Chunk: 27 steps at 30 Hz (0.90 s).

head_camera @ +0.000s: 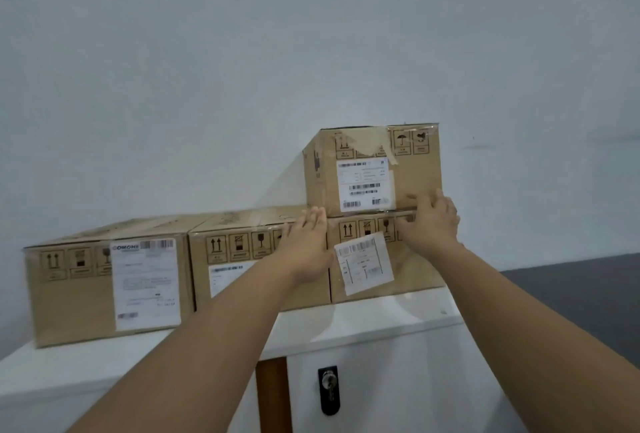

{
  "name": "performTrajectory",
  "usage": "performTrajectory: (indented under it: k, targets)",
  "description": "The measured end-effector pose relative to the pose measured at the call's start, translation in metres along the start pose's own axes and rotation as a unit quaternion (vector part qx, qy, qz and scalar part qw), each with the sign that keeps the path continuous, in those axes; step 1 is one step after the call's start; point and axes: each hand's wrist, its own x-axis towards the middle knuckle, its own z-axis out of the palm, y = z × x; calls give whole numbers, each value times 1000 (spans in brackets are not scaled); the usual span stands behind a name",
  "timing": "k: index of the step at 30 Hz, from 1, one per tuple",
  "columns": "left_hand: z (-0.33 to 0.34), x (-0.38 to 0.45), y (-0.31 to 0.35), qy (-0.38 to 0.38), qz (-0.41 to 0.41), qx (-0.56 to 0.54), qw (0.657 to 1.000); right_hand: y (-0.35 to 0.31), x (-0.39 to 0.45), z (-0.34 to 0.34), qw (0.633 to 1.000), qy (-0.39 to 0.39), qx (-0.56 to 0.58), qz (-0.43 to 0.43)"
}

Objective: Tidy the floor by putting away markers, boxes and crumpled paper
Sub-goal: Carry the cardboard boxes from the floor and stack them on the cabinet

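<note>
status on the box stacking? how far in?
Done: three boxes sit in a row on the white cabinet. In hand: the top box rests on the right-hand box, with left hand and right hand at its lower front edge. Markers, paper and floor are out of view.

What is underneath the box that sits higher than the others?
The top box rests on another cardboard box, rightmost of three on a white cabinet. The left hand and right hand cover part of the seam. Contents are hidden.
</note>
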Motion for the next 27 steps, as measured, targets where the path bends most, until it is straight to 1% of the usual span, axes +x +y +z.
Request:
performTrajectory:
  k: [2,3,6,8,10,13,16,19,21,22,24,25,27]
  targets:
    - [2,-15,-7,13,-1,3,1000,-12,-17,5,998,31,8,-48]
    - [2,-24,-11,16,-5,3,1000,-21,-25,5,997,31,21,-72]
    - [-2,-71,-41,8,-23,-6,1000,-62,-64,22,990,1,81,-115]
    - [-7,-107,-64,14,-32,-42,998,-92,-96,35,984,-20,108,-141]
    - [-10,-156,-94,35,-57,-79,995,-125,-144,56,974,-71,154,-150]
    - [-7,-237,-150,74,-109,-105,986,-170,-225,95,942,-154,216,-207]
    - [4,-318,-208,103,-207,-113,966,-211,-305,137,902,-241,246,-259]
    - [27,-402,-261,107,-319,-136,932,-242,-383,183,851,-349,247,-305]
    - [49,-460,-294,111,-388,-167,900,-262,-435,218,817,-414,251,-313]
    - [62,-481,-303,113,-421,-195,878,-265,-453,234,806,-448,242,-302]
    - [89,-522,-323,112,-495,-271,818,-275,-490,271,783,-525,208,-263]
    - [102,-539,-330,105,-521,-303,791,-277,-507,289,772,-559,185,-241]
    - [127,-568,-344,81,-562,-344,748,-277,-533,322,759,-606,139,-194]
